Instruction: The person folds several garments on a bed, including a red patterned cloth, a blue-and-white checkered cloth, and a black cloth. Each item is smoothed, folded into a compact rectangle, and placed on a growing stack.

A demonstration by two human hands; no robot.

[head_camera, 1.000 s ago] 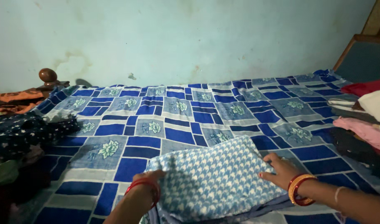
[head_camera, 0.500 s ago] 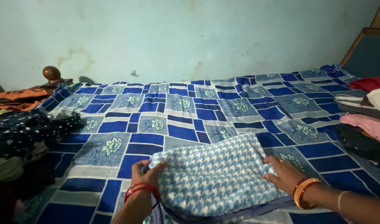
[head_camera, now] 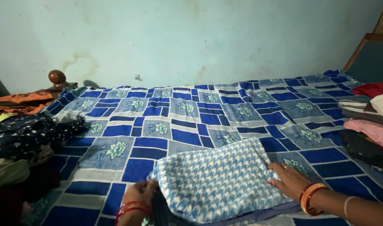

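A folded cloth with a blue and white houndstooth pattern (head_camera: 216, 180) lies on the near part of the bed. My left hand (head_camera: 140, 193), with red bangles at the wrist, grips the cloth's left edge, fingers curled under it. On the right edge of the cloth my right hand (head_camera: 288, 180) rests flat, fingers together, with gold and red bangles at its wrist. A darker layer of cloth shows under the folded one near its front edge.
The bed is covered by a blue patchwork sheet with flower squares (head_camera: 179, 117). A heap of dark starred and orange clothes (head_camera: 24, 134) lies at the left. Folded pink, white and red garments (head_camera: 371, 117) are stacked at the right. A pale green wall (head_camera: 191, 37) stands behind.
My left hand has dropped lower and slid under the cloth's left edge. My right hand has stayed pressed on the right edge. The view has shifted slightly.
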